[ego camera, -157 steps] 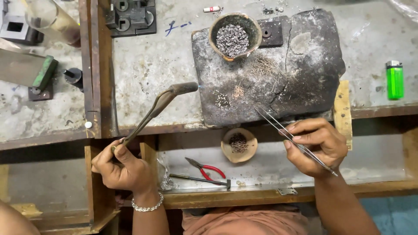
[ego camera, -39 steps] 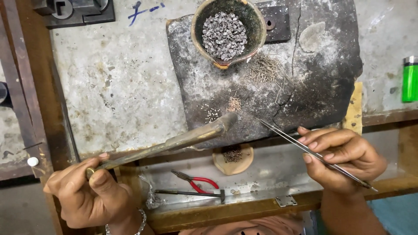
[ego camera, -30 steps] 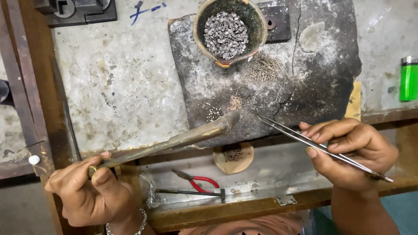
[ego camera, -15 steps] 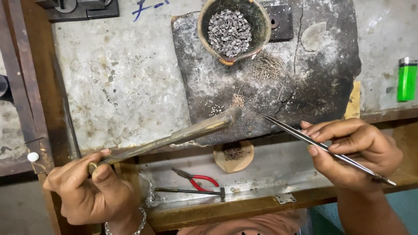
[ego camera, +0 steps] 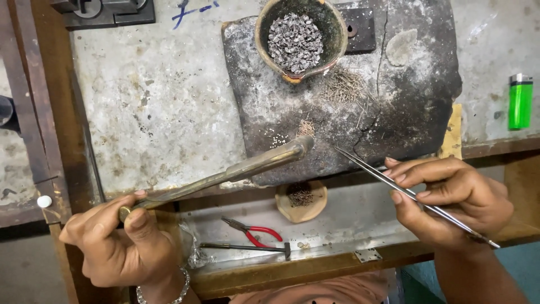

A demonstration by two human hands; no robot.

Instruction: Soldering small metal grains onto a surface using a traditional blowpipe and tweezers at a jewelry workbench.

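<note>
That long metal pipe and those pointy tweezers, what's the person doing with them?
A person sits at a workbench. The left hand holds a long brass blowpipe, its bent tip over a charred dark slab. The right hand holds thin tweezers pointing at tiny bits on the slab. A clay bowl of small grey metal pieces stands on the slab. Below, a tray holds red-handled pliers, and a green lighter lies at the right.

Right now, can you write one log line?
left hand: holds brass pipe | right hand: holds tweezers | tips over dark slab
</note>
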